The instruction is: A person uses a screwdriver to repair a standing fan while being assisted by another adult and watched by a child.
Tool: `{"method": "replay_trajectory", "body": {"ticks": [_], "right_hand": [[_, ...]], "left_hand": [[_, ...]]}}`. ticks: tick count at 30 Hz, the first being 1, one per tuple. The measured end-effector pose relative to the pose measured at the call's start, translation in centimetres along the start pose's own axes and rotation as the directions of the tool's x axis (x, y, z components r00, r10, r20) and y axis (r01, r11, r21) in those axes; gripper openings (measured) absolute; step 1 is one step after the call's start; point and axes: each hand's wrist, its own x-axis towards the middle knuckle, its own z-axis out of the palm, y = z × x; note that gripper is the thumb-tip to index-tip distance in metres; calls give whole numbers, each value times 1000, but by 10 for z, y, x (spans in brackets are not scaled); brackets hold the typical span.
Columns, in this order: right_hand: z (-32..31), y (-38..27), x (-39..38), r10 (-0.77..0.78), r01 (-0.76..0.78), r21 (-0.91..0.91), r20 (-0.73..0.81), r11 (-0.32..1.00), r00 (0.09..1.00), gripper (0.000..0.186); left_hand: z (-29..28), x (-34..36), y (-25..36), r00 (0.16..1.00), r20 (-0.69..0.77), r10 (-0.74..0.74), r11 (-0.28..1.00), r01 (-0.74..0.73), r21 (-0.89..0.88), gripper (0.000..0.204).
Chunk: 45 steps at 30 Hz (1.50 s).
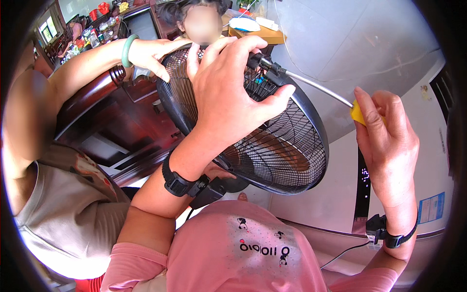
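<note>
A black electric fan [277,151] with a round wire guard is tilted in front of me. My left hand [224,92] grips its upper rim from above, fingers curled over the far side and thumb stretched along the guard. Beside those fingers sits a black fitting [273,72] on the rim. My right hand [389,141] is closed around the yellow handle of a screwdriver [321,91], whose metal shaft slants up left to that fitting. The exact contact of its tip is hidden. Another person's hand [148,53], with a green bangle, holds the guard's left edge.
The other person [73,204] stands close at my left in a grey top. A child [194,22] is behind the fan. Dark red wooden furniture [121,121] stands left, a wooden table [270,35] at the back. A white appliance [316,185] with a dark display is at right.
</note>
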Motion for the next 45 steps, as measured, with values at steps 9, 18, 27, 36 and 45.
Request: {"method": "replay_trajectory", "body": {"ticks": [9,18,27,36,45], "right_hand": [[18,11,5,16,-677,540,787,-500,617,30],[13,5,3,100,-169,585,148,793,984,32],[-3,3,3,147,-478,713,476,514,867,33],[10,7,7,16,-736,670,741,-100,672,27],[10,0,1,-7,8,136,-6,991,1000,32]], "left_hand": [[1,-2,-5,1000,-12,6,1000,-6,9,58],[1,-2,-1,1000,-15,-2,1000,2,26,56],[1,1,1,999,-26,38,999,-38,33,51],[-4,-1,7,1000,16,13,997,-14,70,52],[-1,0,6,1000,12,-4,999,4,50,51]]}}
